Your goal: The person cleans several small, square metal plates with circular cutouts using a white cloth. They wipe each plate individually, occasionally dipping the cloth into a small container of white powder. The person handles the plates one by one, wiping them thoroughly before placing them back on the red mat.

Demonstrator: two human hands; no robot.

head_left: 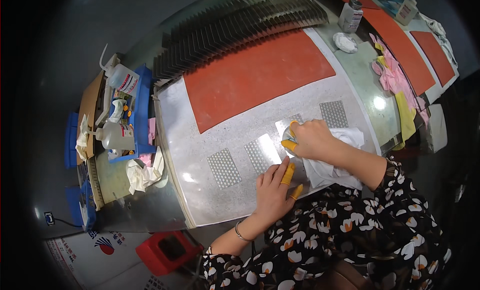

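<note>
Several small flat rectangular panels with a dotted pattern lie in a row on the white sheet. The leftmost panel and the rightmost panel are untouched. Between them, a shiny panel lies close to my left hand, whose fingers stretch out flat, yellow cots on two of them. My right hand, also with yellow finger cots, is closed on a white cloth over another panel. That panel is partly hidden by the hand, and the cloth trails toward my body.
A red-brown mat lies beyond the panels, with a rack of dark upright plates behind it. At left, a blue tray holds squeeze bottles near a crumpled cloth. Pink cloths and a jar are at right.
</note>
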